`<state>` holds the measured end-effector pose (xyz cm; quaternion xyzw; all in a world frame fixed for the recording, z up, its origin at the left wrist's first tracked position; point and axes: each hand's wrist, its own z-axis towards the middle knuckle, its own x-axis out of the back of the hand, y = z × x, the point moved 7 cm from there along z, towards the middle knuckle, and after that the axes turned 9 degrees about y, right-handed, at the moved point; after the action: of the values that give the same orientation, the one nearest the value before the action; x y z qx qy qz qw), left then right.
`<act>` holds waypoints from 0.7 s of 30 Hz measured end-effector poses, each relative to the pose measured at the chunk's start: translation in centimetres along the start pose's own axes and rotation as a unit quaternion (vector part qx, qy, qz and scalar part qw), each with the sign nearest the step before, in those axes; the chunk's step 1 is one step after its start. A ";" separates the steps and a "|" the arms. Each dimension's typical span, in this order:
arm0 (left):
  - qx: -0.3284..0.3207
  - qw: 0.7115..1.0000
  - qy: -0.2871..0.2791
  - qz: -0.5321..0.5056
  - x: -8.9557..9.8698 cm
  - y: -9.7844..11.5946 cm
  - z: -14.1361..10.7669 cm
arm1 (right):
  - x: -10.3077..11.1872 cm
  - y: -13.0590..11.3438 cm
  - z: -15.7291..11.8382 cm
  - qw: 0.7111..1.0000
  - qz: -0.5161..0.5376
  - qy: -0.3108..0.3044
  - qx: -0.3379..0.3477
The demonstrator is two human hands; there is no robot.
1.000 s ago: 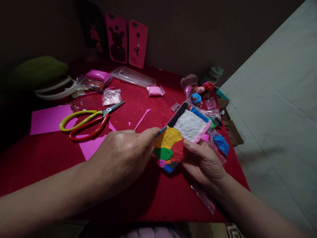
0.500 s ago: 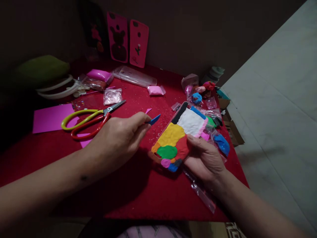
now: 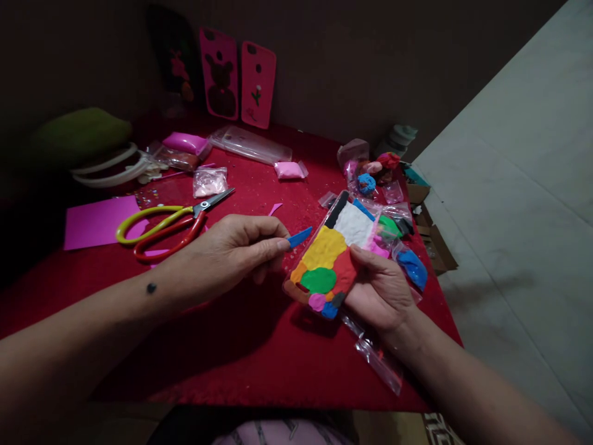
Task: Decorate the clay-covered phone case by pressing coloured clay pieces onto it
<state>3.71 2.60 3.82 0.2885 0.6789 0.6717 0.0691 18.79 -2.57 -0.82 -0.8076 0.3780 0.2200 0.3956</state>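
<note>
My right hand (image 3: 382,287) grips a phone case (image 3: 324,253) along its right side, thumb on top. Patches of soft clay in yellow, white, red, green, black, blue, orange and pink coat the case, which is tilted above the table. Between thumb and fingers, my left hand (image 3: 248,247) pinches a small blue blade-shaped modelling tool (image 3: 300,237). Its tip points toward the left edge of the case, with a narrow gap visible between them. Scissors (image 3: 178,222) with one yellow and one red handle lie left of that hand.
Pink paper (image 3: 99,222) lies on the red tablecloth (image 3: 208,358). Decorated pink phone cases (image 3: 220,74) lean against the wall. Clear cases (image 3: 250,145) and a pink clay packet (image 3: 290,170) lie behind my hands. Bagged blue clay (image 3: 412,269) sits at the right edge, beside a cardboard box (image 3: 440,247).
My left hand has moved right and slightly down, bringing the blue tool closer to the case. The case has turned slightly in my right hand.
</note>
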 end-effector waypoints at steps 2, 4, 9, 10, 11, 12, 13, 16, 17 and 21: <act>0.003 1.000 -0.014 -0.003 -0.1 0.0 -0.1 | 0.2 0.0 0.1 1.000 -0.008 0.011 0.002; 0.008 1.000 -0.025 -0.007 -0.2 0.0 -0.1 | 0.4 -0.1 0.2 0.999 -0.016 0.029 0.006; 0.023 0.999 -0.027 0.001 -0.3 -0.2 -0.2 | 0.6 -0.2 0.3 0.999 -0.010 0.039 0.015; 0.026 0.999 -0.027 0.004 -0.3 -0.3 -0.1 | 0.5 -0.2 0.3 0.999 -0.006 0.034 0.014; 0.029 0.999 -0.027 0.008 -0.4 -0.4 -0.1 | 0.5 -0.2 0.3 0.999 -0.003 0.029 0.013; 0.031 0.999 -0.027 0.010 -0.4 -0.4 -0.1 | 0.5 -0.3 0.4 1.000 0.000 0.026 0.012; 0.032 0.999 -0.029 0.012 -0.5 -0.5 0.0 | 0.5 -0.3 0.4 1.000 0.002 0.023 0.013; 0.033 0.999 -0.037 0.021 -0.7 -0.5 0.1 | 0.5 -0.4 0.5 1.000 0.002 0.018 0.014; 0.035 0.998 -0.041 0.025 -0.7 -0.5 0.1 | 0.4 -0.3 0.5 1.000 0.001 0.016 0.013; 0.044 0.997 -0.049 0.037 -0.9 -0.5 -0.1 | 0.4 -0.2 0.4 1.000 0.000 0.023 0.013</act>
<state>4.25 2.13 3.11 0.3489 0.6922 0.6284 0.0648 19.22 -2.38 -1.19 -0.8073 0.3897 0.1963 0.3974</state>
